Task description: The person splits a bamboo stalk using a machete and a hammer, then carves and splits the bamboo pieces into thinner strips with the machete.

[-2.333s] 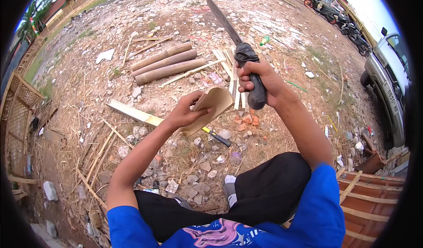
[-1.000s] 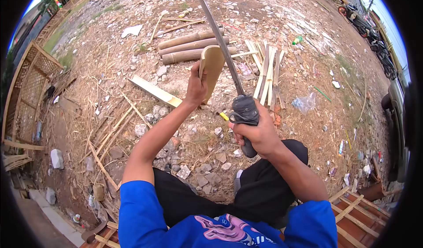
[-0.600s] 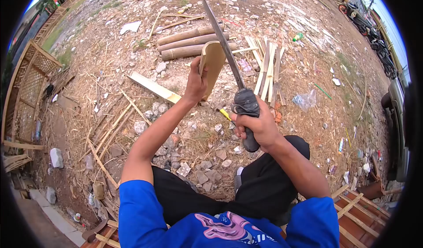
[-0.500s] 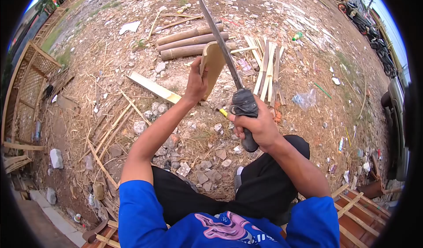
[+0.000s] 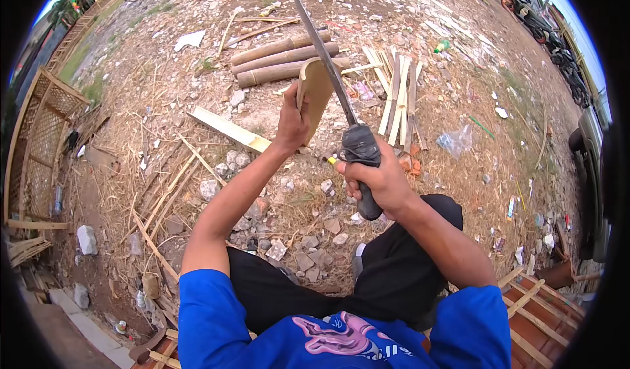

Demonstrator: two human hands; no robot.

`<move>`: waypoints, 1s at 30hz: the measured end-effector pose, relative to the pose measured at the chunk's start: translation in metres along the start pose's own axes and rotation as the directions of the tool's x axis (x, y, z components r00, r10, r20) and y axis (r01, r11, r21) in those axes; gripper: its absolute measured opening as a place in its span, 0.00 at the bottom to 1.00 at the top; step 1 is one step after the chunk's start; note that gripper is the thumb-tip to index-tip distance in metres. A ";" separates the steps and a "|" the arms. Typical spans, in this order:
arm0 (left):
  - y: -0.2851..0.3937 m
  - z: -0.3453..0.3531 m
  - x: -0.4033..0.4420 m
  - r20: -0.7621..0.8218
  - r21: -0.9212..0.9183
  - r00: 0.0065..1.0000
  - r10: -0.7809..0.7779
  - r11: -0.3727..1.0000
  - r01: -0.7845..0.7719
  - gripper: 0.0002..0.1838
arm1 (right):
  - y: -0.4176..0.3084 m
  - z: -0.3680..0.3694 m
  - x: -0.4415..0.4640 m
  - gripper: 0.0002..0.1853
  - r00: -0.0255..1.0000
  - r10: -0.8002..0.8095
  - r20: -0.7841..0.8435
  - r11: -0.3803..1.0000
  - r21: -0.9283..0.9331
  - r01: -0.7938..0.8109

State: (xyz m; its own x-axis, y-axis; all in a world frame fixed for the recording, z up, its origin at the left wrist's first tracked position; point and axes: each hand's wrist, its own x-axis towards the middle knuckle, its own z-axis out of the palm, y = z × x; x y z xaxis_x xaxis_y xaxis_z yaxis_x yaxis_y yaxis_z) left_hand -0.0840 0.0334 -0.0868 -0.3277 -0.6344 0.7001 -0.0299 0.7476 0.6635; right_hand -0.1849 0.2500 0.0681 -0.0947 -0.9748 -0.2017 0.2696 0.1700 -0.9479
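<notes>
My left hand (image 5: 293, 123) is closed around the edge of a split bamboo piece (image 5: 317, 97), which stands upright with its pale face toward the right. In my right hand (image 5: 387, 180) is a machete (image 5: 333, 74), gripped by its black wrapped handle. Its long dark blade points up and away, passing in front of the bamboo's upper right edge; whether they touch I cannot tell. A small yellow item (image 5: 332, 161) pokes out beside my right fingers, its kind unclear. Another split bamboo length (image 5: 226, 129) lies on the ground left of my left hand.
Whole bamboo poles (image 5: 282, 57) lie ahead, beside a bundle of bamboo strips (image 5: 401, 100). Broken stones (image 5: 315, 261) cover the ground before my legs. A woven bamboo panel (image 5: 42, 139) leans at left. Motorcycles (image 5: 558, 54) stand far right, and a clear plastic bag (image 5: 454, 141) lies nearer.
My right hand and the machete have shifted slightly up and to the left. The bamboo piece in my left hand has moved up a little. Both grips stay the same.
</notes>
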 end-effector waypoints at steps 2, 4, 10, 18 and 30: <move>0.000 0.000 0.001 0.001 -0.002 1.000 0.000 1.000 0.000 0.23 | -0.002 0.004 0.000 0.16 1.000 -0.014 -0.021 1.000 -0.024 0.014; -0.001 0.000 0.001 0.000 -0.006 1.000 0.018 1.000 -0.018 0.23 | -0.001 0.004 0.001 0.16 0.999 -0.015 -0.033 0.999 -0.035 0.014; -0.004 0.001 0.001 -0.001 -0.048 1.000 0.013 0.999 -0.013 0.22 | 0.000 0.002 0.002 0.19 1.000 0.005 -0.013 1.000 -0.012 -0.005; -0.003 -0.001 -0.001 0.003 -0.026 0.999 -0.049 0.998 0.049 0.21 | 0.005 0.005 0.006 0.18 0.999 -0.032 -0.020 0.997 -0.073 0.031; 0.018 -0.008 0.009 0.020 -0.130 0.974 -0.228 0.965 0.228 0.24 | 0.015 0.001 0.017 0.19 0.996 -0.058 -0.073 0.974 -0.223 0.041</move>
State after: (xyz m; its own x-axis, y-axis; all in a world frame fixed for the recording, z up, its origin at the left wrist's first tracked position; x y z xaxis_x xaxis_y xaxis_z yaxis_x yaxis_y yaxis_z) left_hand -0.0799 0.0398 -0.0666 -0.3309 -0.7840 0.5253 0.0190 0.5510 0.8343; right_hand -0.1817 0.2361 0.0503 -0.1798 -0.9700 -0.1636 0.0450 0.1581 -0.9864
